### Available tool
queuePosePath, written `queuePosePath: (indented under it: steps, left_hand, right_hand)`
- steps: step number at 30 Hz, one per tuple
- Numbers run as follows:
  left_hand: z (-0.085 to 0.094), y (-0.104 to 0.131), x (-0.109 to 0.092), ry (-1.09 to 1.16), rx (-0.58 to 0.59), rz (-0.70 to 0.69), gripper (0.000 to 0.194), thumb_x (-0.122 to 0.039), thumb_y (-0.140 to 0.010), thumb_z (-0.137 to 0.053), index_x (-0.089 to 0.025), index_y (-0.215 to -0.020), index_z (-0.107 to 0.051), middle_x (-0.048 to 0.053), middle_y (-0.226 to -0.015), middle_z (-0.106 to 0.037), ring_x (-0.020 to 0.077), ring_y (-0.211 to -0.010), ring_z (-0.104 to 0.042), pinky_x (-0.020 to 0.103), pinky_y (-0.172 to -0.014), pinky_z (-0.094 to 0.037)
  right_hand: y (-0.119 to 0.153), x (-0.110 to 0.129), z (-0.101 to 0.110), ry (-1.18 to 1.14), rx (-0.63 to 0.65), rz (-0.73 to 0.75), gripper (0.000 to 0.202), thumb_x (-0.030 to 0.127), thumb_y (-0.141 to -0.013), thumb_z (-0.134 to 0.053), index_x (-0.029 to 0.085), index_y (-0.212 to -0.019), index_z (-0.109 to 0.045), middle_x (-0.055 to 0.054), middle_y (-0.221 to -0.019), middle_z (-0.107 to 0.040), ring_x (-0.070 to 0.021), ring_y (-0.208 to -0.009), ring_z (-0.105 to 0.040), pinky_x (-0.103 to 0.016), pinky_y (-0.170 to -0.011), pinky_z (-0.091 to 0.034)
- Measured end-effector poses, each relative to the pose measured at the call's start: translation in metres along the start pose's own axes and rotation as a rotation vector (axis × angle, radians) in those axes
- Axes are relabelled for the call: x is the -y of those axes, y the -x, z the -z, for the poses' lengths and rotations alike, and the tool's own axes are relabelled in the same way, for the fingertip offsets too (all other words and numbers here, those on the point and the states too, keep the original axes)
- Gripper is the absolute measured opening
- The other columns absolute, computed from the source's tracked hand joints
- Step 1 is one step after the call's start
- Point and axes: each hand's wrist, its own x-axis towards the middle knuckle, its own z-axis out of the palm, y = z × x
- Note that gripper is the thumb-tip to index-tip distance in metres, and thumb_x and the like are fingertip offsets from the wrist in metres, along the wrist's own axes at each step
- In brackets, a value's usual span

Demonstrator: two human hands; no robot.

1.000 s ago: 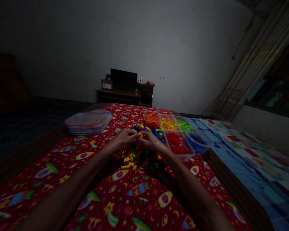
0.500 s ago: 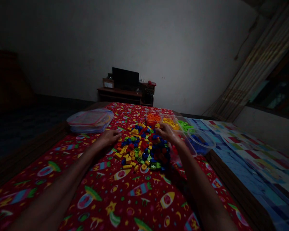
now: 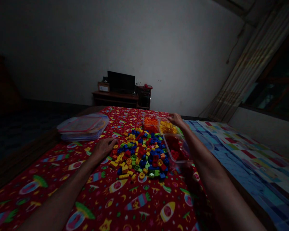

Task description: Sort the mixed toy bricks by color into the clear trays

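Note:
A loose pile of small toy building bricks (image 3: 139,154) in red, yellow, blue, green and orange lies on a red patterned cloth (image 3: 120,205). My left hand (image 3: 104,149) rests on the cloth at the pile's left edge; its fingers are loosely bent and I see nothing in them. My right hand (image 3: 175,119) is over the back edge of a clear box of yellow bricks (image 3: 168,127). Its fingertips are pinched together, and what they may hold is too small and dark to make out. Beside the pile stands a clear box of red bricks (image 3: 175,148).
Behind the pile is a box of orange bricks (image 3: 150,124). My right forearm mostly hides the green and blue boxes. Stacked clear lids (image 3: 83,126) lie at the left. A blue checked sheet (image 3: 228,160) spreads at the right; a monitor (image 3: 121,82) stands at the far wall.
My right hand has moved from the pile's far right side to over the yellow box, uncovering the red box. The left hand stays by the pile. The view has shifted slightly.

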Motion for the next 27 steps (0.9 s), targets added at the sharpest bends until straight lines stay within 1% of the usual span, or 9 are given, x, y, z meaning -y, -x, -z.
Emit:
queuePosePath:
  steps: [3,8,10,13,15,18,22,25,27]
  left_hand:
    - [0.000,0.001,0.000,-0.021,-0.007,0.017,0.047,-0.050,-0.083,-0.035,-0.019,-0.085,-0.070,0.007,-0.086,-0.074,0.0222,-0.080,-0.065,0.025,-0.064,-0.040]
    - [0.002,0.002,-0.002,-0.043,-0.024,-0.017,0.045,-0.048,-0.082,-0.035,-0.019,-0.083,-0.070,0.007,-0.088,-0.074,0.0225,-0.079,-0.065,0.025,-0.064,-0.040]
    - [0.003,0.003,-0.004,-0.049,-0.021,-0.025,0.047,-0.048,-0.082,-0.034,-0.018,-0.083,-0.070,0.007,-0.085,-0.074,0.0226,-0.076,-0.065,0.025,-0.063,-0.040]
    - [0.004,0.004,-0.006,-0.055,-0.010,-0.021,0.048,-0.047,-0.081,-0.034,-0.017,-0.085,-0.071,0.009,-0.087,-0.074,0.0230,-0.077,-0.065,0.025,-0.063,-0.040]
    - [0.005,0.004,-0.007,-0.062,-0.017,-0.022,0.048,-0.046,-0.082,-0.033,-0.017,-0.086,-0.071,0.010,-0.091,-0.074,0.0234,-0.080,-0.065,0.025,-0.065,-0.041]
    - [0.004,0.005,-0.008,-0.062,-0.029,-0.026,0.047,-0.047,-0.082,-0.034,-0.018,-0.083,-0.070,0.009,-0.090,-0.074,0.0232,-0.082,-0.065,0.025,-0.065,-0.041]
    - [0.003,0.005,-0.003,0.028,-0.001,-0.043,0.047,-0.051,-0.081,-0.035,-0.017,-0.076,-0.067,0.006,-0.077,-0.070,0.0213,-0.072,-0.062,0.025,-0.060,-0.040]
    - [0.010,-0.001,-0.001,0.203,0.107,-0.042,0.046,-0.056,-0.076,-0.040,-0.017,-0.075,-0.064,0.003,-0.064,-0.064,0.0187,-0.060,-0.057,0.025,-0.054,-0.039]
    - [0.020,-0.007,-0.005,0.331,0.173,-0.047,0.044,-0.056,-0.070,-0.046,-0.017,-0.079,-0.064,0.002,-0.067,-0.066,0.0186,-0.062,-0.058,0.025,-0.056,-0.042]
  right_hand:
    - [0.010,0.007,0.003,-0.020,-0.027,0.042,0.029,0.017,-0.086,-0.047,0.007,-0.100,-0.071,-0.014,-0.092,-0.072,-0.0185,-0.087,-0.067,-0.025,-0.079,-0.047]
    - [0.038,0.024,0.007,-0.072,0.012,0.204,0.029,0.015,-0.084,-0.045,0.008,-0.085,-0.073,-0.010,-0.077,-0.070,-0.0145,-0.067,-0.062,-0.022,-0.064,-0.043]
    - [0.052,0.033,0.007,-0.085,0.073,0.270,0.027,0.016,-0.084,-0.046,0.009,-0.085,-0.072,-0.009,-0.076,-0.070,-0.0132,-0.065,-0.060,-0.021,-0.061,-0.041]
    - [0.077,0.050,0.003,-0.112,0.234,0.346,0.024,0.014,-0.082,-0.048,0.010,-0.087,-0.072,-0.005,-0.075,-0.068,-0.0113,-0.063,-0.057,-0.020,-0.059,-0.039]
    - [0.094,0.060,-0.002,-0.121,0.325,0.371,0.022,0.008,-0.078,-0.051,0.011,-0.085,-0.071,-0.004,-0.075,-0.067,-0.0105,-0.063,-0.055,-0.020,-0.058,-0.037]
    - [0.115,0.070,-0.014,-0.105,0.394,0.421,0.024,0.000,-0.070,-0.054,0.012,-0.082,-0.071,-0.003,-0.075,-0.066,-0.0097,-0.063,-0.053,-0.020,-0.057,-0.034]
    - [0.129,0.075,-0.037,0.029,0.356,0.461,0.011,0.015,-0.079,-0.058,0.015,-0.077,-0.069,-0.004,-0.070,-0.063,-0.0118,-0.061,-0.052,-0.023,-0.055,-0.029]
    - [0.133,0.075,-0.050,0.111,0.331,0.474,0.013,0.021,-0.084,-0.057,0.017,-0.080,-0.069,-0.006,-0.070,-0.063,-0.0142,-0.064,-0.054,-0.025,-0.056,-0.028]
    - [0.134,0.073,-0.054,0.105,0.320,0.479,0.010,0.020,-0.083,-0.059,0.018,-0.086,-0.069,-0.006,-0.073,-0.064,-0.0152,-0.067,-0.056,-0.025,-0.057,-0.029]
